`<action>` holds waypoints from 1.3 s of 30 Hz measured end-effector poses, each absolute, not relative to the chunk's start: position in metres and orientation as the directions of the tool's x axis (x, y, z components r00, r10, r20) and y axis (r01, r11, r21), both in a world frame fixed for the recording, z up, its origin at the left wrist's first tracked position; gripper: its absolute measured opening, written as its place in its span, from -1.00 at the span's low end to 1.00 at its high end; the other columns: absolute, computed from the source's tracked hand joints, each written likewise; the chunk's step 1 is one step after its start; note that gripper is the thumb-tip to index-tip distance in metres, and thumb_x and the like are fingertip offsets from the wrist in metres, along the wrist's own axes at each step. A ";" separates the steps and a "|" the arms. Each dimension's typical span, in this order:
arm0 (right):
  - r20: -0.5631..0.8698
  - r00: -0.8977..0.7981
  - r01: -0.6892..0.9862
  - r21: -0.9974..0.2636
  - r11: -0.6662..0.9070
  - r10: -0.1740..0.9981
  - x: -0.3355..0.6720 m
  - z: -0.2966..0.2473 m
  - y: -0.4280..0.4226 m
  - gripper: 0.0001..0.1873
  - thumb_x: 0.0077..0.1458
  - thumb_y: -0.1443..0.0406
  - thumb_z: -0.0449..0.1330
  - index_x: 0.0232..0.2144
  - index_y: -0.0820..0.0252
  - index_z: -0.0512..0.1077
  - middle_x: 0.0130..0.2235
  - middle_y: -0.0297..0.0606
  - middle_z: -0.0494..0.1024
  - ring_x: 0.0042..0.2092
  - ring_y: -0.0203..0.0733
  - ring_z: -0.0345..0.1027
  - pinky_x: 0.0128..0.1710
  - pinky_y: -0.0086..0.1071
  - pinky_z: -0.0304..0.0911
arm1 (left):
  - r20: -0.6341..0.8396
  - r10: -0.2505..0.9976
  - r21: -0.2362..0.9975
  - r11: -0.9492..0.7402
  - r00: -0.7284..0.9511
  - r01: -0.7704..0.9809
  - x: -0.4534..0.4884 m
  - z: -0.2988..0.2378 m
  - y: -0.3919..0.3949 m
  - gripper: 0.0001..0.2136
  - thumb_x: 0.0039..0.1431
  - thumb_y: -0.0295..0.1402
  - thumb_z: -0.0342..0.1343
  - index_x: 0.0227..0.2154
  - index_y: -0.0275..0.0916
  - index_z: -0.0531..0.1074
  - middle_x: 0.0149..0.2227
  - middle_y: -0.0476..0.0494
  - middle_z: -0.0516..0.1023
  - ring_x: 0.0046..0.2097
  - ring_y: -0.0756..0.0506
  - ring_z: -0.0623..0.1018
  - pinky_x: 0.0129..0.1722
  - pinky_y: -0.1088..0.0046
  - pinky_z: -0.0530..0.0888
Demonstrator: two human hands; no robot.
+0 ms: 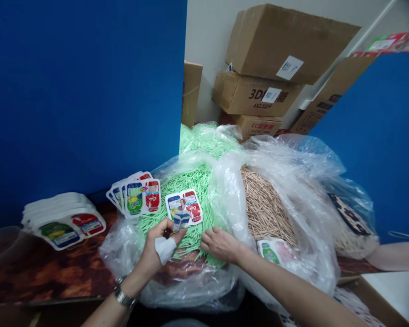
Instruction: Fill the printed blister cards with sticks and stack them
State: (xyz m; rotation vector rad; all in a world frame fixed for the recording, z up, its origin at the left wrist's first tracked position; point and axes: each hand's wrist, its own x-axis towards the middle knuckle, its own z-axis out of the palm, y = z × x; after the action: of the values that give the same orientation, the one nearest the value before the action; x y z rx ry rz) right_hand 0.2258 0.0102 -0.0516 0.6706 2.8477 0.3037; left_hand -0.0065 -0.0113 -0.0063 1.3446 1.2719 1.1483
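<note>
My left hand (157, 250), with a white bandage on the thumb and a watch on the wrist, pinches a small printed packet (181, 219) by its lower edge. My right hand (220, 244) rests fingers-down on a heap of green sticks (187, 186) in a clear plastic bag, its fingertips curled into the sticks. A printed packet (186, 206) lies on the green sticks just above my hands. A fan of the same packets (136, 195) lies at the heap's left edge.
A stack of printed packets (63, 220) sits at left on the dark table (37, 272). A second plastic bag of tan sticks (262, 204) lies at right. Cardboard boxes (279, 68) stand behind, blue panels (82, 91) on both sides.
</note>
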 end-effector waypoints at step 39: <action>0.415 -0.143 0.372 -0.819 0.438 0.898 0.177 0.050 -0.020 -0.49 0.29 0.24 -0.06 0.26 0.04 -0.03 0.25 -0.17 0.20 0.26 -0.11 0.06 0.20 -0.12 0.08 | 0.407 0.882 0.794 -0.470 0.238 0.385 0.011 0.001 -0.027 -0.88 0.19 -0.40 0.12 -0.43 -0.21 0.30 -0.46 0.01 0.39 -0.41 -0.02 0.41 -0.39 0.50 0.33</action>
State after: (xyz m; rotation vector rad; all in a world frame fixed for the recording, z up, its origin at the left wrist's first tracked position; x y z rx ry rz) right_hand 0.1771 -0.0202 0.0502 2.1179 3.2963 -1.3019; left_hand 0.0113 -0.0265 0.0014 1.9690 1.1555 1.1839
